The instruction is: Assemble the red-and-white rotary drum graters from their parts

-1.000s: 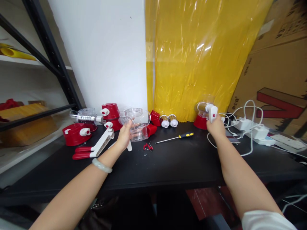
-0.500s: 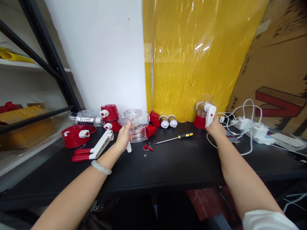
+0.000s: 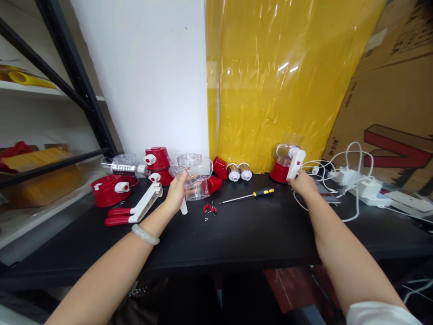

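Observation:
On the left of the black table, my left hand (image 3: 176,193) is closed around a clear plastic housing (image 3: 198,189), part of it hidden by the fingers. My right hand (image 3: 305,185) grips the lower end of a white crank handle (image 3: 297,164). That crank belongs to a rotary grater with a red base (image 3: 279,172) and a clear drum housing, standing against the yellow-wrapped panel. Between the hands lie a screwdriver (image 3: 262,192) with a black and yellow handle and several small red parts (image 3: 209,208) with screws. Two grater drums (image 3: 233,172) stand behind them.
Red bases (image 3: 110,192) and a red-and-white crank-like part (image 3: 142,207) lie at the left. White cables and chargers (image 3: 368,186) crowd the right side near a cardboard box (image 3: 389,99). A black shelf frame (image 3: 79,85) rises at the far left.
My right hand has shifted slightly left, and the crank handle leans more, its lower end further left. The grater's red base has moved a little left too. My left hand keeps its hold.

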The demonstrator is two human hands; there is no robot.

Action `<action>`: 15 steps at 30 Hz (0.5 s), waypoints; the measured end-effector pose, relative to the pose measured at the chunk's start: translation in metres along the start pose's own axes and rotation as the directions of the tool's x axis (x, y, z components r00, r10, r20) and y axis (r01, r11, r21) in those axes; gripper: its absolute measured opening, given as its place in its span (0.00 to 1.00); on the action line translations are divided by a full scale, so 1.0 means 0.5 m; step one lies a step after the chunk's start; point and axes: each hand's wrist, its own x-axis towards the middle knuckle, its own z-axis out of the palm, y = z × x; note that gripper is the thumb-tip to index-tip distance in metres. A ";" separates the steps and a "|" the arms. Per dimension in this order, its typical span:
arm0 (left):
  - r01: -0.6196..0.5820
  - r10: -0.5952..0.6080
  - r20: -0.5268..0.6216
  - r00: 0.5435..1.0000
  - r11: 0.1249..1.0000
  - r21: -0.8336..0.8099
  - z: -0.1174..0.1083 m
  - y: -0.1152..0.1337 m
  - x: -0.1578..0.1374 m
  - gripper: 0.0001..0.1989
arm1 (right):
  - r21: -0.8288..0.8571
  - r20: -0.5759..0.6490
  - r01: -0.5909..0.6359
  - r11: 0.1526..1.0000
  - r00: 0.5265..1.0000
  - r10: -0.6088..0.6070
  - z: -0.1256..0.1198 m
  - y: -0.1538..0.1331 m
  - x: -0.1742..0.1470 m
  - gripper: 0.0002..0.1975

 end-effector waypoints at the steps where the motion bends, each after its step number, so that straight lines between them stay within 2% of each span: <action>1: -0.002 0.002 0.000 1.000 1.000 0.000 0.000 0.000 0.000 0.34 | 0.006 -0.002 0.003 1.000 1.000 -0.003 -0.001 -0.001 -0.001 0.24; 15: -0.001 0.001 -0.003 1.000 1.000 0.006 0.000 0.002 -0.002 0.33 | 0.003 -0.027 0.025 1.000 0.999 -0.024 0.000 -0.033 -0.027 0.26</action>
